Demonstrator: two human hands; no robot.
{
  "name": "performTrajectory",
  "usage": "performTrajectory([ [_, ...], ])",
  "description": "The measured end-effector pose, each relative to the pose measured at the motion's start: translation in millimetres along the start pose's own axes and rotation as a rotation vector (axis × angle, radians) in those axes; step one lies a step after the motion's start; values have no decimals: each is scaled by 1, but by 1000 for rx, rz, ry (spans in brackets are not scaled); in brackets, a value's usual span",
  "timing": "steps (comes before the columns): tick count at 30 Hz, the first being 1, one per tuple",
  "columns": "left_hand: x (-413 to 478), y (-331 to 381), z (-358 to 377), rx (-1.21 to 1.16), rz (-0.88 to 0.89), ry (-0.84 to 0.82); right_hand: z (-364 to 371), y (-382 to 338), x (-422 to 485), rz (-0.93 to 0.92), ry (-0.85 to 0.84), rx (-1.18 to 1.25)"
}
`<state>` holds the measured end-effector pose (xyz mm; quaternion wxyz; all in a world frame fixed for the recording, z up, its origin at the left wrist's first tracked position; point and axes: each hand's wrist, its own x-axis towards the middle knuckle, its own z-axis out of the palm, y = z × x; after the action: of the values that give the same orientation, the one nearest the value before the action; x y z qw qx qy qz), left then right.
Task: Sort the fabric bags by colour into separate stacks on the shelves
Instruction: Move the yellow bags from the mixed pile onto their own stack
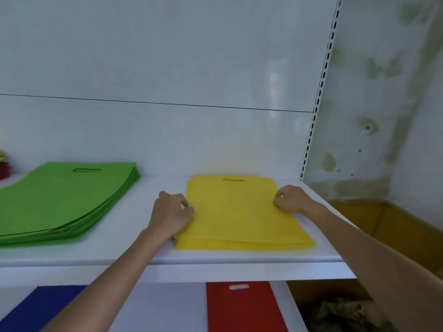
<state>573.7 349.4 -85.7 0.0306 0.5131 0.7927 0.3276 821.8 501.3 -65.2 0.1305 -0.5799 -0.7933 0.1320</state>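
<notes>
A stack of yellow fabric bags [239, 216] lies flat on the upper white shelf [143, 236], handle slot toward the back wall. My left hand [171, 215] pinches the stack's left edge with curled fingers. My right hand [291, 198] pinches the right edge the same way. A thicker stack of green bags [62, 197] lies to the left on the same shelf. On the lower shelf a red bag [242, 307] lies below the yellow stack, and a blue bag [40, 310] lies at the lower left.
A red and yellow pile [3, 167] peeks in at the far left edge. A cardboard box [383, 224] stands to the right of the shelving, by a stained wall. A slotted shelf upright [318, 97] runs along the right side of the back panel.
</notes>
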Motion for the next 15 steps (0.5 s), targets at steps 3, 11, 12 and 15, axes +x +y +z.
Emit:
performTrajectory([
  [3,3,3,0,-19,-3,-66,-5,-3,0,-22,-40,7],
  [11,2,0,-20,-11,22,3,-4,-28,-5,-70,205,-37],
  [12,2,-3,-30,4,39,27,-4,-41,-5,-118,261,8],
  [15,-5,-24,-70,37,76,115,1,-102,-10,-265,263,148],
])
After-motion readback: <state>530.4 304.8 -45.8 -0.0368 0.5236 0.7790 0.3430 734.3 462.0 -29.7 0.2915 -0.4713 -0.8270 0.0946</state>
